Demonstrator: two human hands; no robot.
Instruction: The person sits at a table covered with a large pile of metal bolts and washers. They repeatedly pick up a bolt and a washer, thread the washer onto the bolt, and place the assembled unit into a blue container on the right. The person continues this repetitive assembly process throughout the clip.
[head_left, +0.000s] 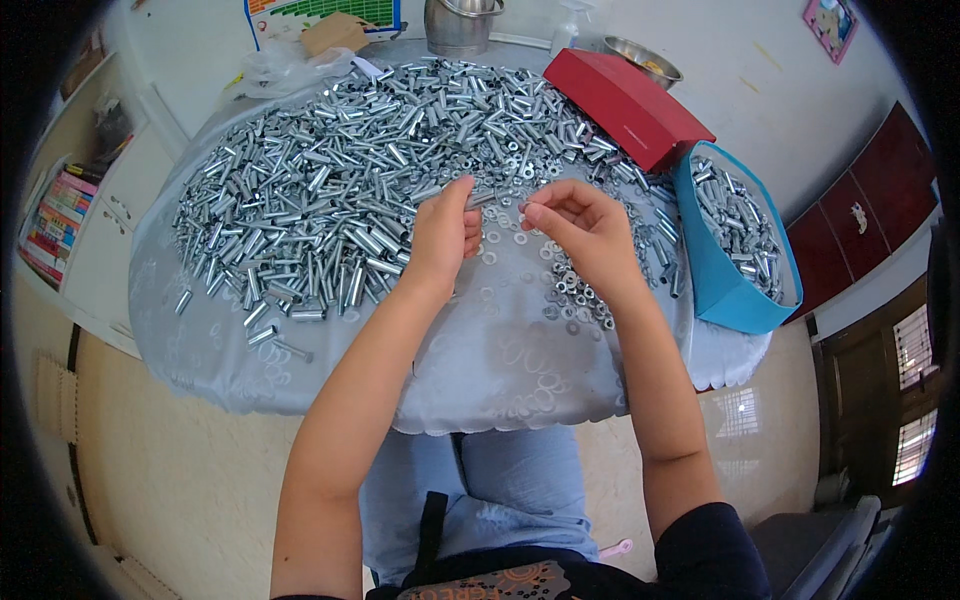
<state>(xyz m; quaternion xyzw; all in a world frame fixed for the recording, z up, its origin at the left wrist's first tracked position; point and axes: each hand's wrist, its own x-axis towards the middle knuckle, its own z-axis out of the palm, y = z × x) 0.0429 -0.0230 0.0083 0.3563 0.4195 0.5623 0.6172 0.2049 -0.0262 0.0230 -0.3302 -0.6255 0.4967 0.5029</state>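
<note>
My left hand (440,235) is closed, its fingers curled around a metal bolt (481,198) whose end sticks out to the right beside the thumb. Facing it, my right hand (585,232) pinches a small metal ring (523,212) between thumb and forefinger; whether it is a washer or a nut is too small to tell. A short gap separates the two hands. Flat washers (490,258) lie scattered on the cloth between them. Beneath the right hand is a cluster of nuts (578,298). A big heap of silvery bolts and sleeves (330,190) spreads out beyond my left hand.
A blue fabric bin (712,270) full of metal bolts stands at the right edge of the cloth-covered table (480,370). Behind it a red box (630,105) leans over the heap. Along the back are a metal pot (458,30), a spray bottle (566,32) and a steel bowl (640,58).
</note>
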